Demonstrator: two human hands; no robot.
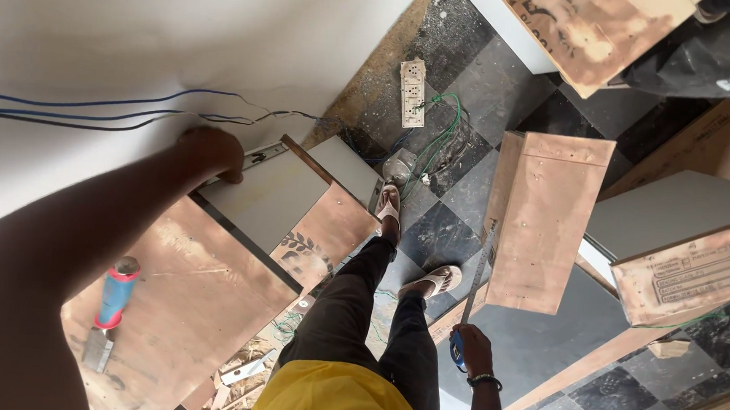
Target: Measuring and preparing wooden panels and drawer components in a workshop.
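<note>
L hand (209, 152) grips the top edge of the plywood drawer box (236, 248) by the wall; R hand (473, 348) holds a tape measure (457, 352), blade up along a plywood panel (541, 220). Risks: blade may buckle, feet snag floor wires (436, 142), chisel (109, 312) could slide off.

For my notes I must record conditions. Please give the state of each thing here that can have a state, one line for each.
Left hand: closed on the top edge of the drawer box.
Right hand: gripping the tape measure.
Tape measure: blade pulled out, lying along the plywood box.
Drawer box: standing against the wall.
Plywood box: standing on the floor.
Chisel: lying flat on a board, untouched.
Power strip: lying on the floor.
</note>
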